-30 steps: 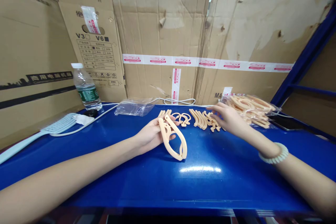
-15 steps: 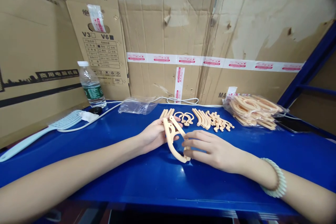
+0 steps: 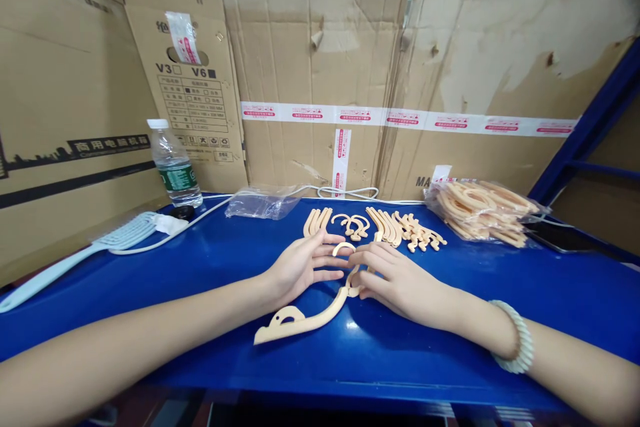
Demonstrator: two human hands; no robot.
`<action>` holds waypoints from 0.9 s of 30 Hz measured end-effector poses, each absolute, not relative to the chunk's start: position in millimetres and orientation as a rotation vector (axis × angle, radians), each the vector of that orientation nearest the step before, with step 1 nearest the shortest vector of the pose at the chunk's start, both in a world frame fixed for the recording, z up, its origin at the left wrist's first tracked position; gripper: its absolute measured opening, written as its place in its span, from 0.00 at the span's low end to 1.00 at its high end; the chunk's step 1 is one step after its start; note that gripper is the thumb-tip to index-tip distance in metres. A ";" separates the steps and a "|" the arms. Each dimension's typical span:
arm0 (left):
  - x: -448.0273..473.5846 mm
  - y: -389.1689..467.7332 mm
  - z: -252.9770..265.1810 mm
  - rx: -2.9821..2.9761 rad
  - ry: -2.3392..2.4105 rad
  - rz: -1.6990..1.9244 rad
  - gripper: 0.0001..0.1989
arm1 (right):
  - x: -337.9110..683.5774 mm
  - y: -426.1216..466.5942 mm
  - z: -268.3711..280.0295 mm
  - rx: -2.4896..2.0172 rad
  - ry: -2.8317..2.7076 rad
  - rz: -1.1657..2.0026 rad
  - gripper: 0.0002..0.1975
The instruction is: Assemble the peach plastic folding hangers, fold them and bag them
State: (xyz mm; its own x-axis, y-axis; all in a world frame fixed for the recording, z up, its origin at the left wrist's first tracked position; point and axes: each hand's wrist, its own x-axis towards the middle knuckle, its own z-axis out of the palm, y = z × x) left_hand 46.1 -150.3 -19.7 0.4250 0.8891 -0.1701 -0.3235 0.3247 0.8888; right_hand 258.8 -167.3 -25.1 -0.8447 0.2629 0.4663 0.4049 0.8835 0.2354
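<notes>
A peach-coloured folding hanger [image 3: 320, 321] is spread open at its joint, one curved arm reaching toward the lower left. My right hand [image 3: 400, 277] has its fingers bent around the hanger near the joint and hides much of the other arm. Just left of it, my left hand [image 3: 300, 267] is open, its fingers stretched toward the right hand. A small curved piece [image 3: 344, 247] shows between the two hands; whether it belongs to the hanger I cannot tell. Behind them lie straight arm pieces [image 3: 316, 221], curved hook pieces [image 3: 354, 225], more arm pieces [image 3: 385, 225] and small wavy pieces [image 3: 419, 232].
On the blue table [image 3: 210, 353], a plastic bag of hanger parts [image 3: 483, 210] sits at the right by a dark phone [image 3: 563, 239]. At the left are a water bottle [image 3: 175, 170], a light blue hairbrush [image 3: 107, 247] and a white cable [image 3: 213, 212]. A clear bag [image 3: 260, 203] lies behind.
The hanger has opened out from its folded shape, one arm swinging down to the lower left. My left hand has let go of it; my right hand stays on it.
</notes>
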 end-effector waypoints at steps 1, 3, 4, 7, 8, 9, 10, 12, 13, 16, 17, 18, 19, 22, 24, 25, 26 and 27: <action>46.1 -150.8 -19.6 0.917 0.743 0.901 0.14 | 258.4 -168.0 -26.2 -0.517 -2.617 -0.424 0.06; 45.3 -152.3 -18.6 0.938 0.718 0.895 0.14 | 257.0 -170.1 -27.3 -0.550 -2.615 -0.385 0.07; 44.4 -153.1 -18.1 0.951 0.701 0.889 0.13 | 256.1 -171.3 -27.3 -0.557 -2.622 -0.380 0.07; 40.5 -153.6 -17.1 1.014 0.636 0.900 0.10 | 253.5 -174.4 -25.8 -0.560 -2.611 -0.446 0.08; 39.0 -152.8 -17.0 1.038 0.612 0.901 0.09 | 253.2 -174.9 -25.0 -0.561 -2.591 -0.492 0.08; 37.5 -151.6 -17.0 1.057 0.590 0.901 0.10 | 253.3 -174.9 -24.1 -0.570 -2.562 -0.538 0.08; 36.1 -149.9 -17.1 1.067 0.573 0.898 0.10 | 254.0 -174.6 -23.2 -0.586 -2.526 -0.581 0.07; 33.7 -145.7 -17.0 1.061 0.569 0.887 0.12 | 257.0 -173.3 -20.9 -0.659 -2.455 -0.621 0.07; 32.7 -143.5 -16.7 1.050 0.582 0.877 0.13 | 259.2 -172.4 -19.6 -0.709 -2.418 -0.624 0.07; 30.3 -138.8 -14.0 1.018 0.647 0.812 0.15 | 267.9 -170.2 -14.4 -0.844 -2.278 -0.637 0.07; 29.5 -138.3 -12.4 1.012 0.658 0.778 0.17 | 271.2 -169.7 -12.2 -0.884 -2.230 -0.643 0.06; 28.6 -138.4 -10.5 1.016 0.660 0.740 0.19 | 274.6 -169.2 -9.9 -0.924 -2.181 -0.651 0.06; 27.7 -138.9 -8.7 1.033 0.658 0.697 0.22 | 278.0 -168.6 -7.6 -0.970 -2.130 -0.655 0.06; 26.2 -141.5 -5.3 1.144 0.685 0.679 0.25 | 286.9 -166.2 -2.0 -1.089 -2.012 -0.651 0.06; 26.5 -142.1 -6.0 1.191 0.716 0.799 0.21 | 290.0 -164.8 -0.9 -1.094 -2.074 -0.654 0.07; 27.1 -141.9 -7.2 1.200 0.722 0.875 0.19 | 290.2 -164.6 -1.4 -1.077 -2.155 -0.647 0.08; 28.0 -141.6 -8.8 1.206 0.718 0.940 0.17 | 289.3 -165.0 -2.7 -1.050 -2.249 -0.636 0.08; 29.0 -141.3 -10.5 1.215 0.713 0.983 0.16 | 287.4 -166.0 -4.7 -1.018 -2.342 -0.624 0.09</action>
State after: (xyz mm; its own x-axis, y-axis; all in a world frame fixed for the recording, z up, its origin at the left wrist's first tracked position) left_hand 29.0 -141.3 -10.5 0.4272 0.9026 0.0531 -0.2293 0.0513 0.9720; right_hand 287.4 -166.0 -4.7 -0.5907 0.5296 0.6087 0.7622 0.6139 0.2055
